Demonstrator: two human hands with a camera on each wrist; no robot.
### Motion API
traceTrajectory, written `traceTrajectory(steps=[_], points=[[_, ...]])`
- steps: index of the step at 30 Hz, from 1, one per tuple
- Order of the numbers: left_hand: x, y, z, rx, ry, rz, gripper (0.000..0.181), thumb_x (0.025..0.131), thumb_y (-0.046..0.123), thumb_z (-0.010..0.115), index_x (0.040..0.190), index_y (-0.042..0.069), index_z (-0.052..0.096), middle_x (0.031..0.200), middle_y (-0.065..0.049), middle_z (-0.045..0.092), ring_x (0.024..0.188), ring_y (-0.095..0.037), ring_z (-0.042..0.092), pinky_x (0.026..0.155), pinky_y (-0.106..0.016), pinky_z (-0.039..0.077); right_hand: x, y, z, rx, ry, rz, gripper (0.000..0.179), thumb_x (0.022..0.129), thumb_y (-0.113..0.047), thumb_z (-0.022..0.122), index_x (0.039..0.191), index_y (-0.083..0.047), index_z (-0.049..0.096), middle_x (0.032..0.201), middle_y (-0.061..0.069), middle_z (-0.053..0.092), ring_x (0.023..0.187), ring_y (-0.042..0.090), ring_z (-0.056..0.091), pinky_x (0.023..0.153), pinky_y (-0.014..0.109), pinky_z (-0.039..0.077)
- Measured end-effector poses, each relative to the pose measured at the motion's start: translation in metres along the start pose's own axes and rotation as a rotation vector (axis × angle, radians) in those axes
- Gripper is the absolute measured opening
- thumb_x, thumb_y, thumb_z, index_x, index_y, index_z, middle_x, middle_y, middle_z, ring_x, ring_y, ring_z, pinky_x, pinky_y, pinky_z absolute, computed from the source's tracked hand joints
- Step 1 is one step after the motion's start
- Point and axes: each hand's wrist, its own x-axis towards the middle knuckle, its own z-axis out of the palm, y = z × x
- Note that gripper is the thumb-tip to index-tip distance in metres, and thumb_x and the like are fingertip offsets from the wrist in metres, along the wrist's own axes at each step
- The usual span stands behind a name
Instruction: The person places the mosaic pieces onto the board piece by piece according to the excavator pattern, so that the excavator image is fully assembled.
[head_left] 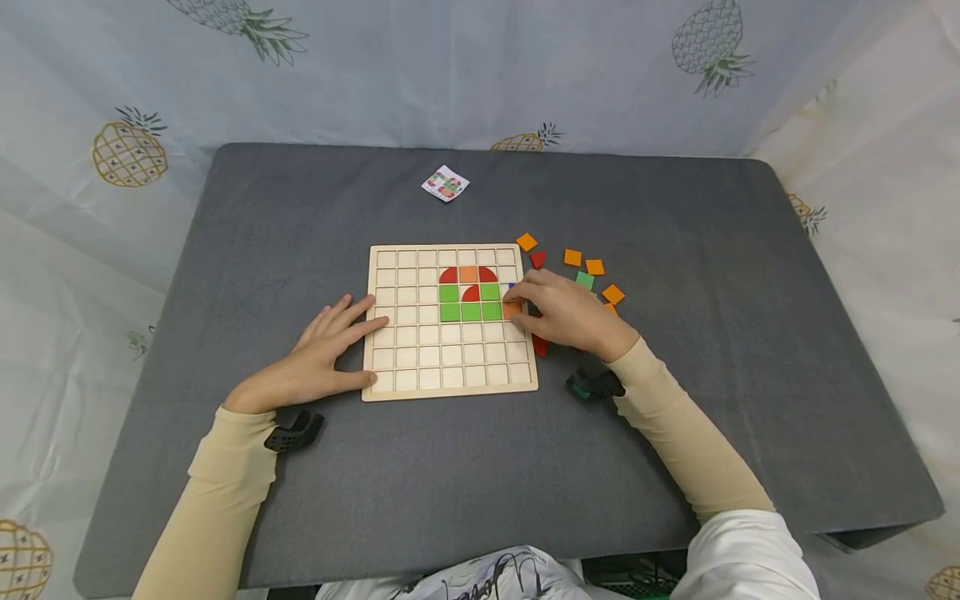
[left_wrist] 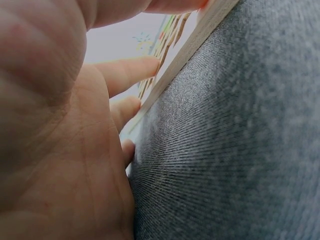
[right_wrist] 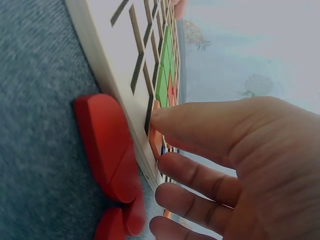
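A wooden grid board lies on the table, with green tiles, red quarter-round tiles and an orange square set in its cells. At the board's right side my right hand pinches an orange tile between thumb and fingers; the right wrist view shows the thumb on this tile, low over the grid. A bit of blue shows beside the fingertips. My left hand is spread, its fingertips and thumb resting on the board's left edge.
Loose orange tiles, a green tile and red pieces lie right of the board, some partly hidden by the right hand. A small patterned card lies beyond the board on the grey table.
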Motion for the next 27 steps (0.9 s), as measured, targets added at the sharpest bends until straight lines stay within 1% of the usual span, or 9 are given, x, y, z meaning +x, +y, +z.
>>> traceTrajectory(steps=[5,10,16,18,20,24,25,27], points=[[0.000,-0.001,0.000,-0.005,0.003,0.000,0.079,0.091,0.029,0.073,0.159,0.017,0.035,0.173,-0.006,0.007,0.159,-0.036,-0.007,0.127,-0.057,-0.006,0.000,0.001,-0.001,0.006,0.003,-0.008,0.029,0.095,-0.027,0.071,0.122,-0.014,0.072,0.110,0.002,0.066,0.084,0.016,0.052,0.067,0.028,0.046],[0.001,-0.002,0.000,0.004,0.003,0.004,0.078,0.091,0.029,0.072,0.159,0.017,0.036,0.173,-0.006,0.007,0.159,-0.036,-0.007,0.127,-0.057,-0.006,-0.003,0.006,-0.012,0.050,0.034,0.010,0.031,0.097,-0.026,0.070,0.123,-0.010,0.071,0.115,0.007,0.065,0.090,0.021,0.055,0.070,0.032,0.049],[0.000,-0.002,0.000,0.005,-0.002,-0.001,0.078,0.091,0.029,0.071,0.159,0.018,0.035,0.173,-0.006,0.007,0.159,-0.035,-0.007,0.127,-0.057,-0.007,-0.012,0.019,-0.029,0.070,0.100,0.110,0.033,0.098,-0.025,0.069,0.127,-0.011,0.068,0.126,0.007,0.061,0.104,0.026,0.059,0.077,0.041,0.055],[0.000,-0.002,0.000,0.005,-0.001,0.001,0.077,0.091,0.029,0.071,0.159,0.018,0.035,0.173,-0.006,0.007,0.159,-0.036,-0.007,0.127,-0.057,-0.006,-0.014,0.025,-0.034,0.071,0.116,0.144,0.034,0.098,-0.025,0.068,0.129,-0.012,0.067,0.130,0.007,0.059,0.107,0.027,0.058,0.079,0.043,0.054],[0.000,-0.002,0.001,0.003,-0.002,0.002,0.077,0.092,0.030,0.071,0.159,0.018,0.035,0.173,-0.007,0.007,0.159,-0.035,-0.007,0.126,-0.057,-0.007,-0.015,0.032,-0.037,0.076,0.127,0.177,0.036,0.099,-0.024,0.067,0.132,-0.012,0.065,0.131,0.007,0.059,0.106,0.028,0.057,0.077,0.044,0.053],[0.001,-0.001,0.001,-0.001,-0.004,-0.002,0.078,0.092,0.031,0.071,0.159,0.018,0.034,0.173,-0.007,0.007,0.160,-0.035,-0.007,0.126,-0.057,-0.007,-0.016,0.044,-0.041,0.074,0.125,0.253,0.040,0.099,-0.024,0.066,0.136,-0.010,0.062,0.132,0.010,0.058,0.102,0.028,0.055,0.077,0.044,0.052],[0.001,-0.001,0.001,-0.004,-0.006,-0.003,0.078,0.092,0.031,0.071,0.159,0.018,0.034,0.173,-0.007,0.007,0.160,-0.035,-0.008,0.126,-0.058,-0.007,-0.016,0.047,-0.041,0.075,0.121,0.269,0.040,0.099,-0.023,0.066,0.136,-0.009,0.061,0.133,0.011,0.058,0.102,0.029,0.054,0.078,0.045,0.052],[0.000,0.000,0.001,-0.005,-0.006,-0.004,0.078,0.092,0.031,0.070,0.159,0.018,0.034,0.173,-0.007,0.007,0.160,-0.035,-0.007,0.126,-0.058,-0.006,-0.016,0.051,-0.041,0.073,0.108,0.294,0.041,0.100,-0.022,0.065,0.138,-0.008,0.060,0.135,0.013,0.057,0.108,0.031,0.054,0.084,0.048,0.053]])
